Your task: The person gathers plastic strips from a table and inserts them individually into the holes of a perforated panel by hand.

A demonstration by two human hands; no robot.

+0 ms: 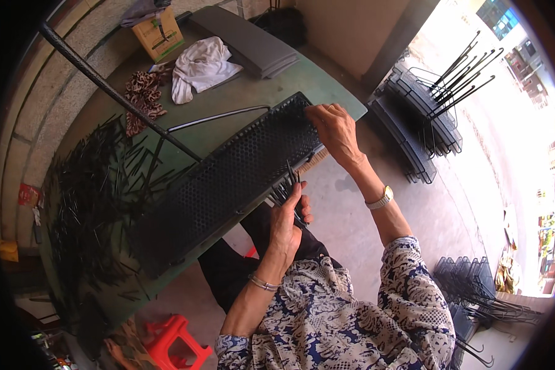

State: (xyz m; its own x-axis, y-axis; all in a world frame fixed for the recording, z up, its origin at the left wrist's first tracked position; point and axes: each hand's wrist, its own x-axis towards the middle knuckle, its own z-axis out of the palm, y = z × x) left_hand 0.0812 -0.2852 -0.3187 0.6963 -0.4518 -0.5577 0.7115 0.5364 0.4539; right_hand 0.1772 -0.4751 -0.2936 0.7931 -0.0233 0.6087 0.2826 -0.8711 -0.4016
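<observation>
A long black mesh rack of perforated metal lies slantwise over the green table's edge, with a black bar frame rising from its far side. At the rack's right end, my right hand is closed, its fingers curled over the corner; the fingertips are partly hidden. My left hand is closed round a bunch of thin black strips, just below the rack's near edge. Many similar loose black strips lie heaped on the table to the left.
On the green table are a white cloth, a leopard-print cloth, a cardboard box and stacked grey sheets. Stacked black racks stand on the floor at right, more racks at lower right. A red stool is below.
</observation>
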